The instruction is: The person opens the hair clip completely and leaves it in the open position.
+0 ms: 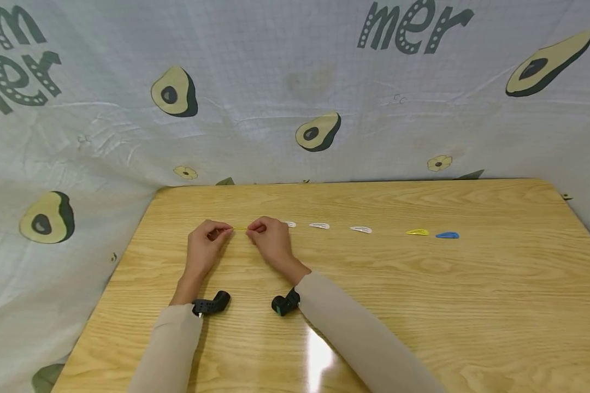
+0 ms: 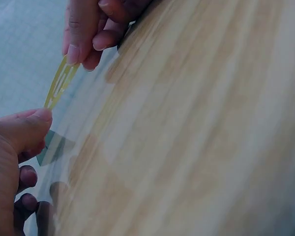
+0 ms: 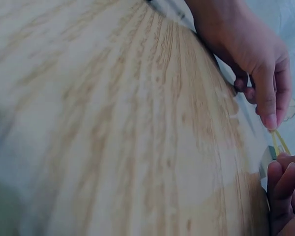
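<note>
A yellow hair clip (image 2: 61, 82) is stretched between both hands over the left part of the table. My left hand (image 1: 204, 245) pinches one end of it between thumb and fingertips. The other end is pinched by my right hand (image 1: 272, 240). In the left wrist view the slotted middle of the clip shows between the two sets of fingertips. Beside the right hand lies a white hair clip (image 1: 291, 224), partly hidden by that hand. The right wrist view shows only a short piece of the yellow clip (image 3: 280, 142) between the hands.
Farther right in the row lie two more white clips, one nearer (image 1: 319, 225) and one farther (image 1: 361, 230), then a yellow clip (image 1: 417, 232) and a blue clip (image 1: 447, 235). The wooden table (image 1: 447, 305) ends at a hanging cloth (image 1: 255, 147) printed with avocados.
</note>
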`<state>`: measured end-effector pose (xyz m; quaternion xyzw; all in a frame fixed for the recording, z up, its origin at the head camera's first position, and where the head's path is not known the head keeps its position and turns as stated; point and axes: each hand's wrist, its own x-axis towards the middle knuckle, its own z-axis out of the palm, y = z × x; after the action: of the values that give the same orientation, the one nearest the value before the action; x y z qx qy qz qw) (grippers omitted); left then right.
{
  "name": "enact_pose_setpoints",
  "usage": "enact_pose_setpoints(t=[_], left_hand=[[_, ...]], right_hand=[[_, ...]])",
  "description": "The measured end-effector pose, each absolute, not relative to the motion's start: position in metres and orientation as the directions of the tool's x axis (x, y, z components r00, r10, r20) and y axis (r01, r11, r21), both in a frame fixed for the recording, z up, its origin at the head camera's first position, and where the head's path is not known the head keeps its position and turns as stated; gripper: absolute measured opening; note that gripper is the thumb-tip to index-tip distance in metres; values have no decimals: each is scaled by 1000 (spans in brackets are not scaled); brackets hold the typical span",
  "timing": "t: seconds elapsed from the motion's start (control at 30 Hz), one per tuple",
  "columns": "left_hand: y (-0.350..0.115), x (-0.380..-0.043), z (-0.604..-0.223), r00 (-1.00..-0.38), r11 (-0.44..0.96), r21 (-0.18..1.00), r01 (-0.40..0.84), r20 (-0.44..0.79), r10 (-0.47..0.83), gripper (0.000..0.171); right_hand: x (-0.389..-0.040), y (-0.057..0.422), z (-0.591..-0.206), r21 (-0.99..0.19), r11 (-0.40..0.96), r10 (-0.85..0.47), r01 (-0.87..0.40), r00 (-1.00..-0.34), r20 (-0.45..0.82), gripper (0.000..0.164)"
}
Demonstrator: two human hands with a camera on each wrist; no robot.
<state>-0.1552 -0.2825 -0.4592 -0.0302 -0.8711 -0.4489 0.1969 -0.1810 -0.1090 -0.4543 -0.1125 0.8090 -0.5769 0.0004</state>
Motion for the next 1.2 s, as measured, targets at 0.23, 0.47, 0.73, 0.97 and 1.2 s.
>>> enact_pose_setpoints(t=[0.23, 0.47, 0.73, 0.97, 1.2], left_hand=[[-286, -158, -462, -925, 634, 746, 202, 358, -126, 9], [-282, -160, -461, -928, 676, 713, 187, 354, -116, 8], [-284, -161, -461, -920, 680, 714, 168, 361, -152, 8], [-284, -161, -462, -923, 677, 722, 140, 344, -176, 8], [-285, -159, -464, -927, 668, 734, 124, 326, -187, 9]], right_hand=[[-182, -112, -454, -901, 385, -196, -199, -972, 131, 5], [-182, -112, -451, -844, 495, -186, -205, -974, 128, 5], [-183, -114, -450, -843, 506, -187, -185, -977, 102, 5], [-183, -115, -450, -842, 511, -184, -173, -979, 89, 4], [-182, -116, -450, -848, 503, -193, -167, -978, 78, 5]])
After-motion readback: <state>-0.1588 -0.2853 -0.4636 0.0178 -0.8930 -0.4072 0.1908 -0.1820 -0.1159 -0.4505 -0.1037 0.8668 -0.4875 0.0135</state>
